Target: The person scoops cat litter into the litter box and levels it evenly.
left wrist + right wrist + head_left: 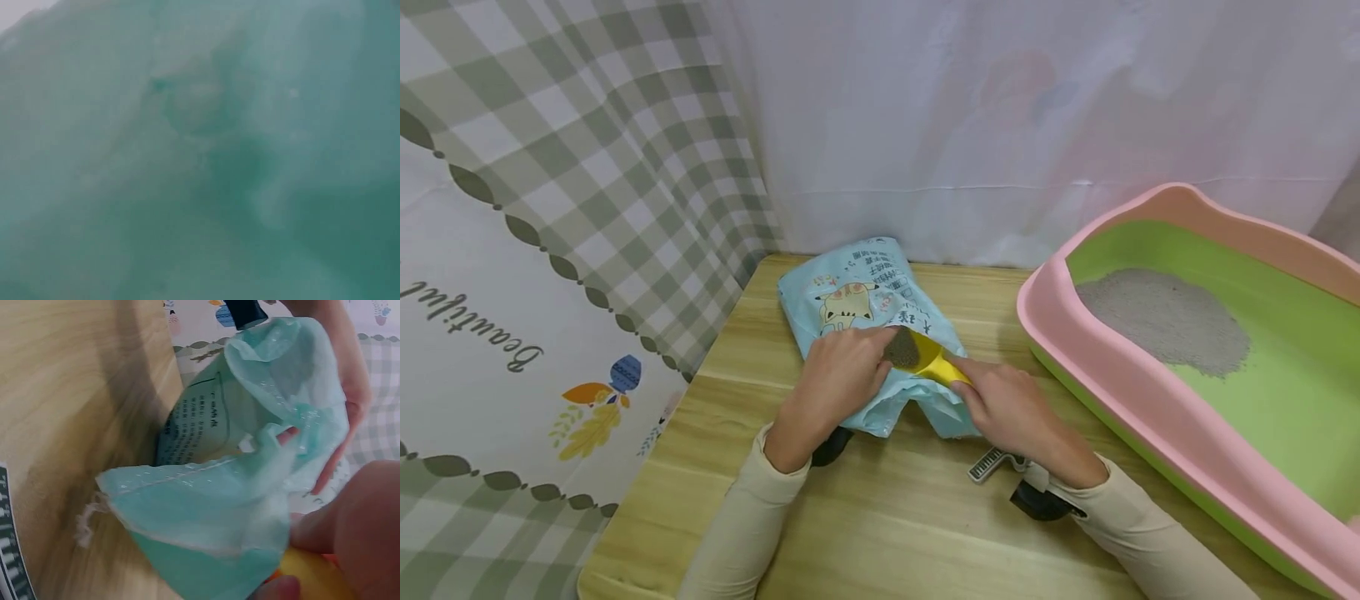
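Observation:
A light blue printed bag (pixel 857 287) of cat litter lies on the table, its opening toward me. With my left hand (pixel 842 375) I grip the bag at its opening; the left wrist view shows only blurred blue-green plastic. My right hand (pixel 1011 408) holds a yellow scoop (pixel 937 365) by its handle. Grey-brown granules (pixel 904 347) lie in the scoop, whose bowl is at the bag's mouth. In the right wrist view the crumpled bag edge (pixel 200 500) hangs open, and the yellow handle (pixel 312 575) shows under my fingers.
On the right stands a green litter box with a pink rim (pixel 1120 358); a heap of grey litter (pixel 1165 321) lies inside. The wooden table (pixel 880 517) meets a white curtain (pixel 925 125) behind and a checked cloth (pixel 662 142) on the left.

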Tool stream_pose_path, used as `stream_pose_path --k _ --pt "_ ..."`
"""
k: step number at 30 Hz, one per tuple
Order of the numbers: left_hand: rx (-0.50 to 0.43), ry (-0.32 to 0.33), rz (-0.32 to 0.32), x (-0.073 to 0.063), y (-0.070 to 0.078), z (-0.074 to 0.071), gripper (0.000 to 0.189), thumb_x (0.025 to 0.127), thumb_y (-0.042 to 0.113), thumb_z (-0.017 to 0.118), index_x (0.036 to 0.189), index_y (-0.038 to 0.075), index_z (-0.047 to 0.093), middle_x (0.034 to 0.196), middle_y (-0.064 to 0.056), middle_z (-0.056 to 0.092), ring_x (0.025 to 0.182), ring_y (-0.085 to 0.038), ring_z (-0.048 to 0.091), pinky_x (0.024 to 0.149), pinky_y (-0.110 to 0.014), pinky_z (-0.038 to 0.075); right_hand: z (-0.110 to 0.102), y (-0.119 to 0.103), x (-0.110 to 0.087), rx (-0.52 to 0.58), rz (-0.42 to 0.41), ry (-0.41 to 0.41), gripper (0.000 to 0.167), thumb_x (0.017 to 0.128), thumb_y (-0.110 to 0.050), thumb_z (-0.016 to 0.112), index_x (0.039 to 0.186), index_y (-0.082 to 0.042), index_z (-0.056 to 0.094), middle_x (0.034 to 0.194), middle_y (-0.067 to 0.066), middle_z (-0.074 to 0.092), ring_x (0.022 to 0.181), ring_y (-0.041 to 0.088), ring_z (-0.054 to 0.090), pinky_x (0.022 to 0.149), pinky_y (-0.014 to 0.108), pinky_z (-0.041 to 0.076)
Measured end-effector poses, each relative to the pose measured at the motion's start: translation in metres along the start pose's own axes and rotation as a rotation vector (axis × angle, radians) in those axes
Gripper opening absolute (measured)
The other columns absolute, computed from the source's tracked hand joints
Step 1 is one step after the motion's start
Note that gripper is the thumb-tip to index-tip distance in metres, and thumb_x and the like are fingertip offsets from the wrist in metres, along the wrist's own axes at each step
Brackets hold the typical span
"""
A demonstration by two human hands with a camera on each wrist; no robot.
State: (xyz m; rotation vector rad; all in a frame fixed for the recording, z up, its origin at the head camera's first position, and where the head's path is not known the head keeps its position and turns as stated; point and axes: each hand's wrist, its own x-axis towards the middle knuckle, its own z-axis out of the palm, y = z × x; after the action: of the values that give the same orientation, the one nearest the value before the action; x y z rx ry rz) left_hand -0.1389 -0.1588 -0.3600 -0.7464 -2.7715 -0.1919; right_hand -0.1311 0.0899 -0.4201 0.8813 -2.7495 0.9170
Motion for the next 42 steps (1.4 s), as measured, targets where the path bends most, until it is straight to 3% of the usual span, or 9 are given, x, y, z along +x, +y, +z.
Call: stream_pose_path --k 6,15,22,30,38,42 --pt "0.022 0.03 0.014 0.0 0.0 -0.002 0.027 0.09 0.002 0.083 0.117 0.006 0.079 0.104 -0.004 0.082 0.07 -0.026 0.072 0.057 -0.044 0.057 0.003 -0.001 0.003 0.053 -0.002 0.06 0.033 0.109 -0.011 0.066 0.138 0.004 0.07 0.083 0.002 0.064 0.068 0.016 0.056 0.067 0.043 0.052" --pt "0.047 0.047 -0.01 -0.002 0.001 -0.004 0.015 0.089 0.005 0.087 0.097 0.008 0.075 0.092 -0.002 0.078 0.067 -0.023 0.07 0.053 -0.042 0.055 -0.01 -0.003 -0.004 0.04 0.017 0.05 0.033 0.108 -0.01 0.065 0.139 0.002 0.072 0.087 0.002 0.067 0.073 0.017 0.059 0.072 0.044 0.053" --pt "0.058 0.018 -0.013 -0.002 0.003 -0.005 0.026 0.089 0.014 0.091 0.11 0.006 0.078 0.105 -0.004 0.081 0.072 -0.027 0.074 0.057 -0.043 0.057 -0.019 -0.001 -0.018 0.045 0.027 0.037 0.034 0.109 -0.01 0.065 0.141 0.0 0.07 0.089 0.001 0.07 0.071 0.011 0.057 0.07 0.04 0.052" --pt "0.053 -0.014 -0.009 -0.005 0.005 -0.006 0.026 0.087 0.015 0.091 0.105 0.007 0.075 0.099 -0.003 0.079 0.064 -0.021 0.064 0.053 -0.04 0.052 -0.024 0.002 -0.031 -0.013 -0.018 0.047 0.038 0.11 -0.016 0.068 0.143 0.001 0.069 0.088 -0.005 0.067 0.078 0.014 0.06 0.074 0.045 0.054" --pt "0.062 -0.057 0.002 -0.006 0.006 -0.007 0.034 0.087 0.021 0.095 0.11 0.006 0.075 0.108 -0.003 0.08 0.071 -0.026 0.071 0.058 -0.042 0.056 -0.028 -0.001 -0.044 -0.035 -0.041 0.076 0.034 0.108 -0.012 0.068 0.139 0.002 0.071 0.11 0.008 0.079 0.089 0.02 0.071 0.08 0.049 0.058" --pt "0.063 -0.073 -0.003 -0.006 0.006 -0.007 0.037 0.087 0.022 0.095 0.114 0.006 0.076 0.111 -0.004 0.081 0.074 -0.027 0.072 0.06 -0.042 0.058 -0.031 -0.002 -0.049 -0.045 -0.044 0.076 0.034 0.108 -0.012 0.068 0.139 0.001 0.071 0.095 -0.001 0.073 0.08 0.013 0.061 0.074 0.042 0.054"
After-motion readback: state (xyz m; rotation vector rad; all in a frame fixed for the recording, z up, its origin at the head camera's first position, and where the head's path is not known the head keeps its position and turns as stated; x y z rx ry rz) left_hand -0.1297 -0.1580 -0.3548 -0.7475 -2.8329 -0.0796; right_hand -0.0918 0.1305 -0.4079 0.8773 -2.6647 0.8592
